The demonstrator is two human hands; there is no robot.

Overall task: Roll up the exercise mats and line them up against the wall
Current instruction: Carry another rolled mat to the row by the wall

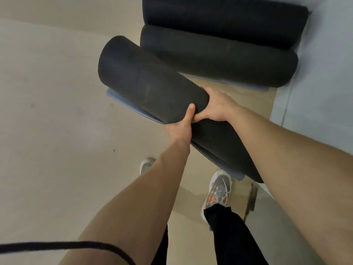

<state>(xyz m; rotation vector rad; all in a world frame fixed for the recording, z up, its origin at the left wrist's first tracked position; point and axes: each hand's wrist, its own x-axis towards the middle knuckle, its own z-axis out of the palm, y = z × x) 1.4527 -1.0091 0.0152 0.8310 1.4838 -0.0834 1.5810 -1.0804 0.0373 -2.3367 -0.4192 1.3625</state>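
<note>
Gym or exercise studio, most likely. Evidence: far rolled mat (225, 18) and near rolled mat (219, 60), both black, lie side by side on the floor (57, 111) with their ends at a pale wall (324, 73). A third rolled mat (149, 81) is held up just beside them. Floor is smooth, plain beige. Person wears grey running shoes (217, 190) with orange accents and black trousers (229, 236).

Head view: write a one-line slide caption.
Left hand and right hand grip a rolled black mat near two other rolled mats lying side by side on the floor.
</note>
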